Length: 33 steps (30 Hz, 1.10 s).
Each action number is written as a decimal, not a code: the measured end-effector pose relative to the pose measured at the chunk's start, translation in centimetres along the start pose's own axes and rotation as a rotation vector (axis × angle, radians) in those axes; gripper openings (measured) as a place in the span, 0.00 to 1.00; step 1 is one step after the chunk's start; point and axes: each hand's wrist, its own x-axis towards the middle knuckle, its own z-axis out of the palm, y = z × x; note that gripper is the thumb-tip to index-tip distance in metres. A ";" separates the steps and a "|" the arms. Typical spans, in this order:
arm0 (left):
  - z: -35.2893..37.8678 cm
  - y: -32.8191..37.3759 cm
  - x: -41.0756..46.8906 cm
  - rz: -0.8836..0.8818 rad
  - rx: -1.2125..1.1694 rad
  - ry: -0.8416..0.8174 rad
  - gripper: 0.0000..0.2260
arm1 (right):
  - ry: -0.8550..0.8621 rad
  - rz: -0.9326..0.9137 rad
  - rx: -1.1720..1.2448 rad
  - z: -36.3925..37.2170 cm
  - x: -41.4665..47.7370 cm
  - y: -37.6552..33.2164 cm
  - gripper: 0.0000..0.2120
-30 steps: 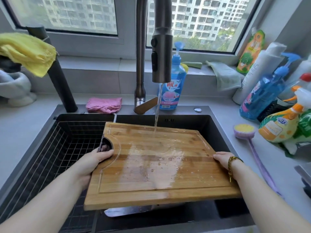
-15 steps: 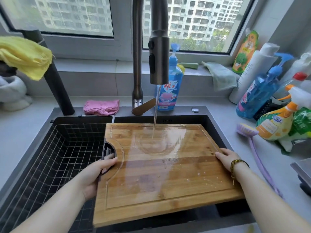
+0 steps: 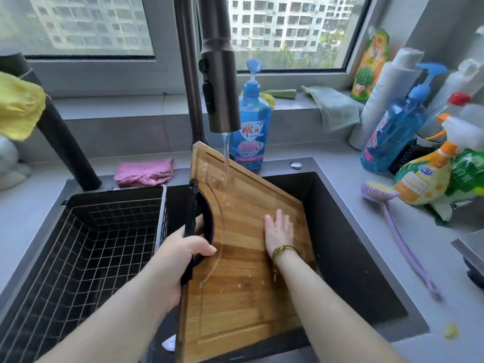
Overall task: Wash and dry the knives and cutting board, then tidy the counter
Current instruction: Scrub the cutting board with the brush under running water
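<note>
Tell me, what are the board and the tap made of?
The board looks like wood, maybe bamboo: brown strips with grain, shiny where wet. The tap seems to be dark brushed metal: it has a dull grey sheen, though I can't be sure.

one cutting board (image 3: 243,297), one sink (image 3: 353,258) and one wire basket (image 3: 86,244) show; two hands are in view, a left hand (image 3: 182,254) and a right hand (image 3: 278,230); there is one running faucet (image 3: 221,87), one long-handled brush (image 3: 378,192), two blue pump bottles, the middle bottle (image 3: 252,132) and the right bottle (image 3: 392,137), and at least three cloths: a yellow cloth (image 3: 18,106), a pink cloth (image 3: 144,171), a pale green cloth (image 3: 337,108)
</note>
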 end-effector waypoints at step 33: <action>0.9 -0.5 -2.0 -0.130 0.077 0.063 0.27 | -0.132 -0.660 0.009 2.5 -3.2 -4.3 0.30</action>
